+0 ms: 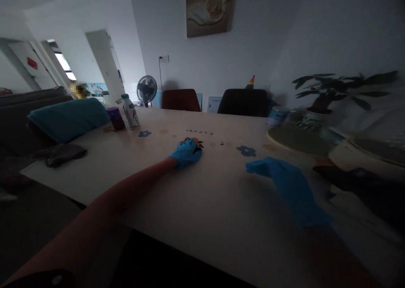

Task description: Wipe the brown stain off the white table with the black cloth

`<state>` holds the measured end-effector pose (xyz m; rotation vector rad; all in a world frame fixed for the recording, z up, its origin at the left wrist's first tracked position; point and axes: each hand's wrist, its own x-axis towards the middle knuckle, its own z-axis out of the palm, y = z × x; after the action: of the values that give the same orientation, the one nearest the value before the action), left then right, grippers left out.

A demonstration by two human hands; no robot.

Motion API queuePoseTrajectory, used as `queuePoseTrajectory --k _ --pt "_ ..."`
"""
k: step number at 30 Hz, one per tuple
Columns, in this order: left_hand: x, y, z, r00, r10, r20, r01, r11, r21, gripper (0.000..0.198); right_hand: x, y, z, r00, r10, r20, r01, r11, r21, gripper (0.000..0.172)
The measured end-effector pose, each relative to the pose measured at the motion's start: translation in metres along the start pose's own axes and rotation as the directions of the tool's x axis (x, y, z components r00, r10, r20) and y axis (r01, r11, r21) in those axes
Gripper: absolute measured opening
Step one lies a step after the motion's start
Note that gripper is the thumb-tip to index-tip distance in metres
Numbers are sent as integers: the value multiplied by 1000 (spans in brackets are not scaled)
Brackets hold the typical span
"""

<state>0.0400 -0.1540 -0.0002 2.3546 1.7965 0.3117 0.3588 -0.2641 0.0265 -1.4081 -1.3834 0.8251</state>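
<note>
My left hand (pixel 186 154), in a blue glove, rests palm down on the white table cover (pixel 209 212). Its fingers lie over an orange patch with dark leaf shapes (pixel 200 144), which looks like part of the cover's print; the hand hides most of it. My right hand (pixel 274 170), also gloved in blue, hovers over the right side of the table. Its fingers stretch to the left, close to a printed blue flower (pixel 246 151), and I see nothing in them. The lettering "FLOWER" (pixel 199 132) is printed beyond my left hand.
A white bottle (pixel 130 111) and a purple-lidded jar (pixel 116 119) stand at the back left. Grey cloth (pixel 65 154) lies on the left edge. On the right are a round green board (pixel 292 139), a potted plant (pixel 311 118) and a large pale container (pixel 351 153). Chairs (pixel 180 99) stand behind.
</note>
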Motion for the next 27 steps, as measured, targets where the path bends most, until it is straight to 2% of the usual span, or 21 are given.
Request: queuePoseTrajectory --k 6,10,13,16,20,27 --pt "-1 56 26 971 234 42 -233 972 -20 34 -2 -6 0 999 -36 16 37 998 -45 36" --pt "-1 89 37 917 392 69 -391 920 -36 38 -2 -2 -5 996 -81 25 84 986 -142 39" --pt "-2 106 39 883 460 92 -458 888 -39 42 1 5 -8 988 -149 32 152 953 -262 40" --pt "-4 113 39 869 484 98 -482 875 -44 42 5 12 -8 981 -189 45 194 935 -298 41" --pt "-3 113 39 857 505 103 -503 863 -49 40 4 13 -7 989 -142 44 149 955 -258 46" --pt "5 114 41 861 502 86 -500 865 -39 37 0 10 -8 980 -188 70 200 908 -368 45"
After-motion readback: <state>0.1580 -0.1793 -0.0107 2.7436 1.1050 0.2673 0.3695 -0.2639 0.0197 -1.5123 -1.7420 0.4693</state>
